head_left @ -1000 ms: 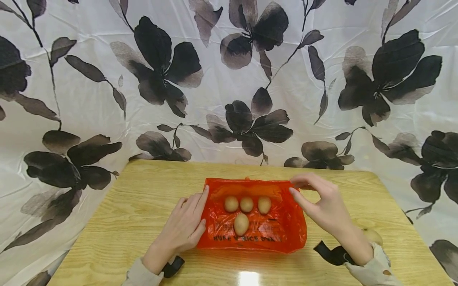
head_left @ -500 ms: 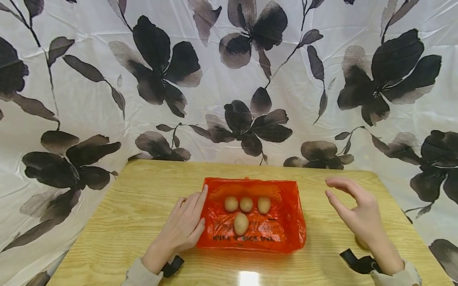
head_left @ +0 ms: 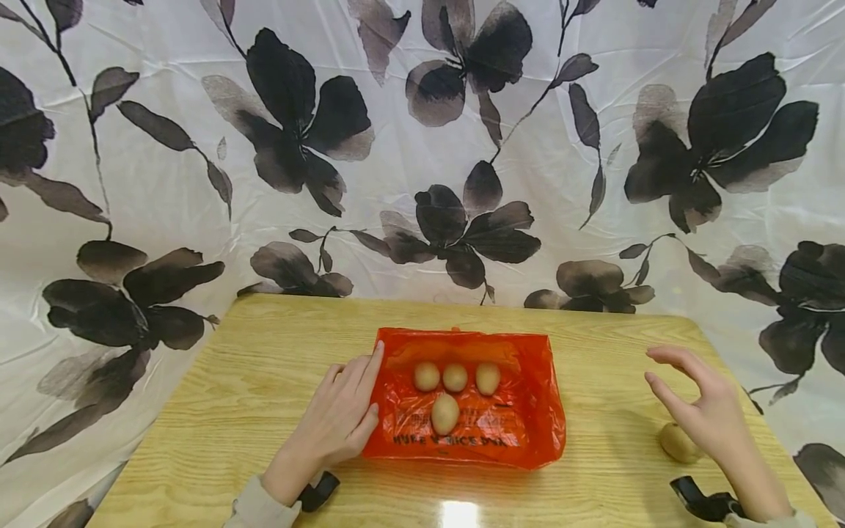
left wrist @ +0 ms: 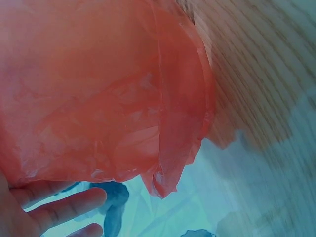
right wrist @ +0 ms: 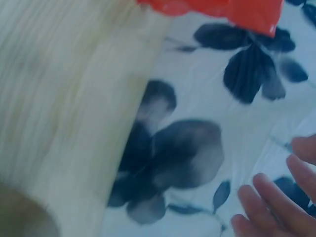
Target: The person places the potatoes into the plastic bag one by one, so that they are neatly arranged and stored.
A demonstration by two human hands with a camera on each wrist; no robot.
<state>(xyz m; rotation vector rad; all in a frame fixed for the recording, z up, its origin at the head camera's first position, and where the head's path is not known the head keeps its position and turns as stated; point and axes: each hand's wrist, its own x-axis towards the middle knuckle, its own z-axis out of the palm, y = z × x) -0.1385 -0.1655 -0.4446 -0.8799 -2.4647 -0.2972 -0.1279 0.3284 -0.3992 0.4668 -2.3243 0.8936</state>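
Note:
A red plastic bag (head_left: 521, 433), printed with dark letters and spread into an open-topped box shape, lies mid-table. Inside it are several potatoes (head_left: 445, 414), most in a row at the back. My left hand (head_left: 339, 414) rests along the bag's left side with fingers extended; the left wrist view shows its fingers (left wrist: 74, 207) beside the red plastic. Well to the right, my right hand (head_left: 706, 403) hovers with thumb and fingers apart, holding nothing. Another potato (head_left: 678, 444) lies on the table just below it, partly hidden by the hand; it is blurred in the right wrist view.
The wooden table (head_left: 264, 367) ends at a back edge against a floral cloth (head_left: 449, 147). Black wrist straps (head_left: 706, 502) show at both wrists. A bright light reflection lies on the front of the table.
My right hand has left the bag's right edge and moved right, to above the loose potato. The left hand and the bag with its potatoes have stayed in place.

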